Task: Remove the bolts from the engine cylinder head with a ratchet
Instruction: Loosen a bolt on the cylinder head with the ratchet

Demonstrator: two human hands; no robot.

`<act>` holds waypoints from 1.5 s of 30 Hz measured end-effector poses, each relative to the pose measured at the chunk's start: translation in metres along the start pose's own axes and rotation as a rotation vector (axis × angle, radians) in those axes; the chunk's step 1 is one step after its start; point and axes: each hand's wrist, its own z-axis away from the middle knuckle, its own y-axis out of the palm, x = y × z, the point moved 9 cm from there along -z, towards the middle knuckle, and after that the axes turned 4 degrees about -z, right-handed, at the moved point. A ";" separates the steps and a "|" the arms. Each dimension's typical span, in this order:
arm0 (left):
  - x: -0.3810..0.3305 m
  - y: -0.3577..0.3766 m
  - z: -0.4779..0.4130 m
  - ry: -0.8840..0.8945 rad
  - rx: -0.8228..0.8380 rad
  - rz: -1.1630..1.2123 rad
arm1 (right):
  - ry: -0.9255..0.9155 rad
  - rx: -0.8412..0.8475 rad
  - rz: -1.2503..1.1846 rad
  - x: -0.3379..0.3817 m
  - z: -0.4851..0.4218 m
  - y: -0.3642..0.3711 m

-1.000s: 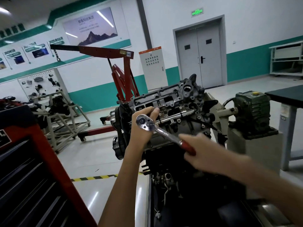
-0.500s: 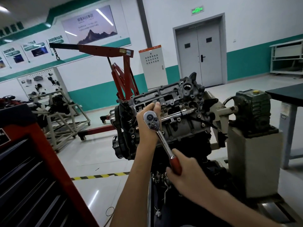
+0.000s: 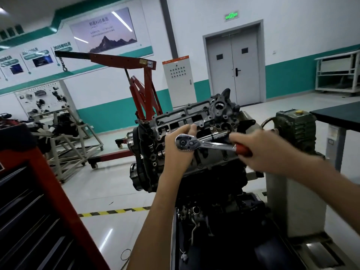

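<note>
The ratchet (image 3: 204, 144) lies nearly level across the front of the cylinder head (image 3: 194, 117), its chrome round end to the left and its red grip to the right, tilted slightly down towards the grip. The left hand (image 3: 179, 152) is clasped about the round end, fingers curled behind it and over its top edge, so whatever the tool sits on is hidden. The right hand (image 3: 261, 151) is clenched round the red grip, knuckles towards the camera, forearm coming in from the lower right. The cylinder head sits on top of the engine (image 3: 214, 184), tipped so that its open upper face with its row of rectangular openings looks towards the camera; the engine is carried on a stand beside a green gearbox (image 3: 296, 129) on a grey pedestal. Behind the engine stands a red engine hoist (image 3: 144, 90) with a chain hanging from its boom. Further back – a grey cabinet (image 3: 178, 80) and a grey double door (image 3: 233, 63) against the white and teal wall. A red and black tool chest (image 3: 39, 201) fills the lower left, and yellow-black tape (image 3: 116, 211) crosses the floor
</note>
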 end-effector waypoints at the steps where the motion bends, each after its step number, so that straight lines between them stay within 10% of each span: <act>1: 0.004 -0.004 0.001 -0.014 -0.052 0.032 | 0.035 0.009 -0.156 0.009 0.010 0.018; 8: 0.000 -0.004 0.001 0.002 -0.143 0.042 | 0.235 -0.075 -1.135 0.095 0.037 0.111; 18: -0.008 0.007 -0.009 0.064 0.116 -0.114 | -0.101 -0.125 0.058 -0.002 -0.006 -0.026; 29: -0.001 -0.006 -0.001 -0.015 -0.245 0.023 | 0.222 -0.020 -1.129 0.097 0.031 0.101; 39: -0.005 0.008 -0.012 0.036 0.153 -0.108 | 0.044 0.077 -0.259 -0.004 -0.020 -0.010; 45: 0.008 -0.004 -0.006 -0.035 -0.103 0.014 | 0.118 -0.030 -0.488 0.026 0.010 0.034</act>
